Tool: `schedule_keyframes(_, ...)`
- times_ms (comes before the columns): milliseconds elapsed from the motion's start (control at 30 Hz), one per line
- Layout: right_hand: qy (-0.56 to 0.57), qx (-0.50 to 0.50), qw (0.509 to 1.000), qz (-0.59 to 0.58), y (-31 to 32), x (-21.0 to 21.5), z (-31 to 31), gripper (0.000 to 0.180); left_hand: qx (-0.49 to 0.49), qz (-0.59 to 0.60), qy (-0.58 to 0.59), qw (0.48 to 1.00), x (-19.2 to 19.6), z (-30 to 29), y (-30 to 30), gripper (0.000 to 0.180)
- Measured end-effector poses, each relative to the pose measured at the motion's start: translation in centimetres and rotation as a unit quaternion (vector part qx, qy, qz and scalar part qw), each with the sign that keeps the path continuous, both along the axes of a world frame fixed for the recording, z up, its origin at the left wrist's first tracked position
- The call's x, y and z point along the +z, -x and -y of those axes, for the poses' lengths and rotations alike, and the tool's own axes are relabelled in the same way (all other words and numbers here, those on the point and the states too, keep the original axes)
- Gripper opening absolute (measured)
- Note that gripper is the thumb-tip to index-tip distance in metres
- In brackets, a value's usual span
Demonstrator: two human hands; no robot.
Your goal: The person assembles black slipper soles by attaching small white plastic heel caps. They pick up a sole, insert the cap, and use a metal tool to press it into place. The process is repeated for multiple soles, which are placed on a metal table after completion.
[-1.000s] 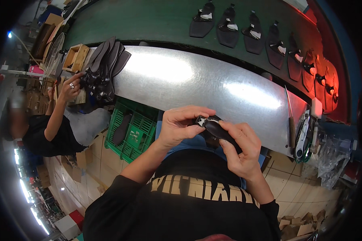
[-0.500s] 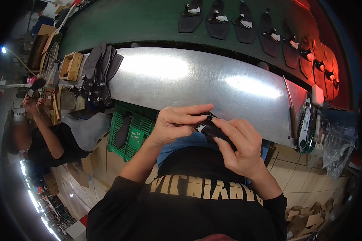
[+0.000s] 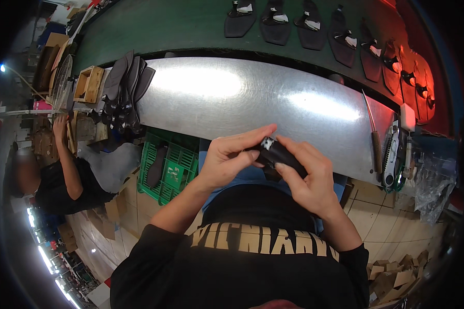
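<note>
In front of my body, over the near edge of the metal bench, both hands hold a black shoe part (image 3: 282,156) with a small whitish patch at its upper end. My right hand (image 3: 314,177) is wrapped round its right side, thumb on the near face. My left hand (image 3: 229,158) has its fingers stretched along the far side of the upper end, its thumb pressed in from below. Part of the piece is hidden by the fingers. At the bench's left end lies a pile of dark shoe soles (image 3: 119,85) with black pieces attached.
Soles with black and white pieces (image 3: 311,26) line the green conveyor belt (image 3: 180,26), some under red light. An awl (image 3: 375,139) and utility knife (image 3: 391,154) lie at the metal bench's (image 3: 216,103) right end. A green crate (image 3: 178,177) stands left; beyond, a co-worker (image 3: 62,175) sits.
The shoe part has turned so its whitish end points more upward. My left thumb has moved up against it. The co-worker's raised hand has shifted.
</note>
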State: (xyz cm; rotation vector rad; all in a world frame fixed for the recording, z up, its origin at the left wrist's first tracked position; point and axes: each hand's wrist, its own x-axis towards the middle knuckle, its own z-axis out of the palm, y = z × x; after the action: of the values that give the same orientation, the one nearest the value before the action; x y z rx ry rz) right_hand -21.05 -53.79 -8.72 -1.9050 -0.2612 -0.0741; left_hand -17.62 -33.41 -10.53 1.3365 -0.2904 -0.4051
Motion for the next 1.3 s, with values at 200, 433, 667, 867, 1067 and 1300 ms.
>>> schedule_keyframes(200,-0.023,-0.012,1.0,-0.012,0.1,-1.6,-0.3,0.024,0.002,-0.086,0.001,0.996,-0.3,0.2,-0.1,0.041)
schedule_keyframes(433,0.093,0.03,0.995,0.02,-0.2,-0.9,0.2,0.022,0.001,-0.117,-0.041,0.992,0.6,0.4,-0.4,0.041)
schedule_keyframes(667,0.058,0.063,0.996,-0.011,-0.5,-1.1,0.4,0.027,-0.02,-0.126,-0.07,0.989,0.6,0.5,-1.2,0.032)
schedule_keyframes(867,0.081,0.026,0.996,-0.003,-0.3,-1.9,-0.2,0.026,0.001,-0.114,-0.078,0.99,0.5,1.0,-1.1,0.033)
schedule_keyframes(1067,0.086,-0.008,0.996,0.027,-0.4,-2.5,-0.6,0.024,0.032,-0.103,-0.058,0.992,0.0,1.3,-0.9,0.035)
schedule_keyframes(1300,0.12,-0.039,0.976,0.176,-0.4,-3.9,-0.8,0.024,0.037,-0.25,0.015,0.967,-0.1,0.6,-1.6,0.042)
